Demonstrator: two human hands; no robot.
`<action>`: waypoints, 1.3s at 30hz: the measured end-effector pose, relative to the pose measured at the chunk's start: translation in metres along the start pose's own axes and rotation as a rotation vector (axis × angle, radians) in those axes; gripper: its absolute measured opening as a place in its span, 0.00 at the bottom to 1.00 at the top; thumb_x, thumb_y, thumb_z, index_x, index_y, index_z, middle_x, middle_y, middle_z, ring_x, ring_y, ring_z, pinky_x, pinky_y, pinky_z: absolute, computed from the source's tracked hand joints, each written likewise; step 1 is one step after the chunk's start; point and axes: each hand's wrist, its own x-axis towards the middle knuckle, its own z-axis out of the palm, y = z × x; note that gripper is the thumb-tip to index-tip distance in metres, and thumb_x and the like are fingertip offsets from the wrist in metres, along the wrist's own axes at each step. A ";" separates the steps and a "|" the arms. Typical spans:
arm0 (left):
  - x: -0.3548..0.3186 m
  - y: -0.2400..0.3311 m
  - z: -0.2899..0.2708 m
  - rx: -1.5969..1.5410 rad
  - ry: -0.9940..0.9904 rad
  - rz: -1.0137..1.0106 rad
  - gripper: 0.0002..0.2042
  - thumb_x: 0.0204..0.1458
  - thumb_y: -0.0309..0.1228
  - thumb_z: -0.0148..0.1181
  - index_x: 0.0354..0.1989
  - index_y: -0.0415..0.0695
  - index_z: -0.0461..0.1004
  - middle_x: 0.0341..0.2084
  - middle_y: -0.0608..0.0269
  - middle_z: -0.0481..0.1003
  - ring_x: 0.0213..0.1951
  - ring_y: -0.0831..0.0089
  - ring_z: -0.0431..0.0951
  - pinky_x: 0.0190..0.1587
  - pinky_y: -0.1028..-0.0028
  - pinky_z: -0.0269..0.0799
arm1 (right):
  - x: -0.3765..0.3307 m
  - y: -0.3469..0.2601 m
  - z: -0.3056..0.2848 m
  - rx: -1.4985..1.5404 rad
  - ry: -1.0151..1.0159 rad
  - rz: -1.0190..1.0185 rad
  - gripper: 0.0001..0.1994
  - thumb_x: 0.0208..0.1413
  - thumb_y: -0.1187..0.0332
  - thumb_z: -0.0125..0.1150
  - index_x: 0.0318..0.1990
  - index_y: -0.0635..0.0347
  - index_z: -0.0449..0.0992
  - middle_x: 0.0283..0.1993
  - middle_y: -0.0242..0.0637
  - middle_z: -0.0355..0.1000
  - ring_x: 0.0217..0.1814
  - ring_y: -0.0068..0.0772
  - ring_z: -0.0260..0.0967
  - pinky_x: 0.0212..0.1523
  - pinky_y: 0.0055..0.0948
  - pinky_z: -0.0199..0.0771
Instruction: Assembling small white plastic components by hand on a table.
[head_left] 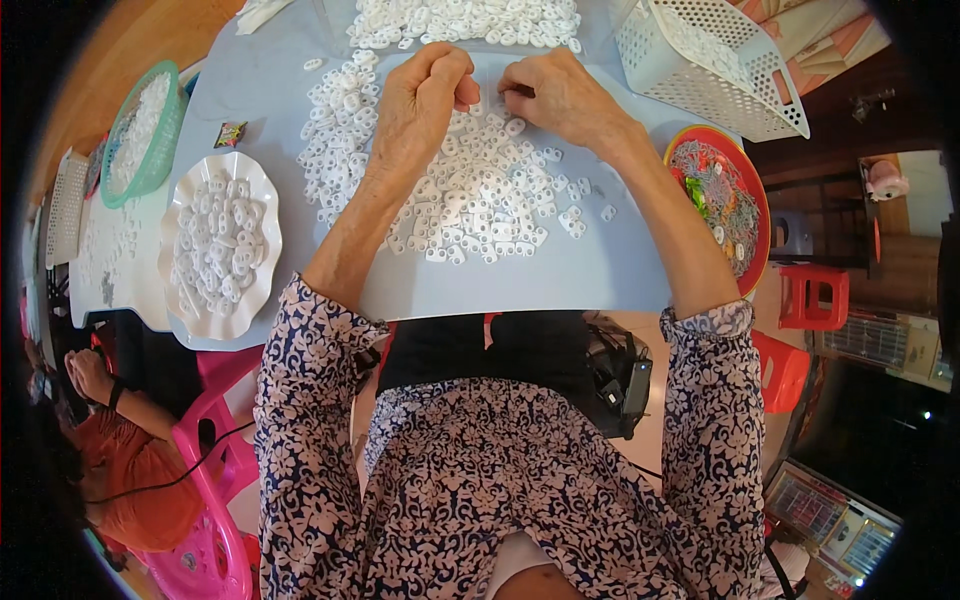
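Small white plastic pieces point(480, 200), flat and holed, lay heaped mid-table. Left hand point(420, 105) curled nearly shut, fingertips pinching one piece above the heap. Right hand point(560, 95) at three o'clock of it, fingers bent narrow, touching pieces. At nine o'clock sat a scalloped white plate point(262, 190); at one o'clock, a perforated white basket point(720, 75).

At the left of the frame you are seeing a white scalloped plate point(190, 215) and a green basket point(168, 140); a white perforated basket point(700, 85) is sitting upper right, a red bowl point(752, 175) below it
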 end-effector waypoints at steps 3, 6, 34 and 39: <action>0.000 0.001 0.000 0.031 0.004 -0.017 0.13 0.58 0.36 0.45 0.30 0.38 0.69 0.21 0.67 0.69 0.28 0.78 0.67 0.36 0.76 0.64 | -0.003 0.002 0.000 0.071 0.039 0.020 0.08 0.45 0.74 0.58 0.33 0.66 0.77 0.24 0.43 0.74 0.24 0.35 0.70 0.29 0.31 0.70; 0.001 -0.003 -0.002 0.018 0.021 -0.007 0.14 0.57 0.36 0.46 0.31 0.37 0.71 0.21 0.67 0.70 0.27 0.80 0.67 0.34 0.78 0.65 | -0.005 0.005 -0.002 0.129 0.039 0.060 0.08 0.46 0.73 0.58 0.33 0.66 0.77 0.25 0.42 0.74 0.25 0.32 0.71 0.30 0.31 0.70; -0.001 -0.008 0.006 0.155 -0.033 0.018 0.11 0.54 0.34 0.47 0.29 0.39 0.71 0.18 0.69 0.69 0.20 0.84 0.61 0.22 0.79 0.57 | -0.004 -0.009 -0.012 -0.007 -0.112 -0.013 0.08 0.43 0.71 0.61 0.29 0.66 0.76 0.27 0.45 0.74 0.31 0.46 0.72 0.35 0.38 0.71; -0.001 -0.008 0.006 0.157 -0.023 0.028 0.11 0.54 0.34 0.47 0.29 0.39 0.72 0.18 0.68 0.70 0.20 0.84 0.61 0.22 0.79 0.58 | -0.003 -0.006 -0.004 -0.078 -0.041 -0.044 0.06 0.43 0.71 0.60 0.28 0.65 0.77 0.25 0.47 0.73 0.28 0.47 0.71 0.33 0.38 0.71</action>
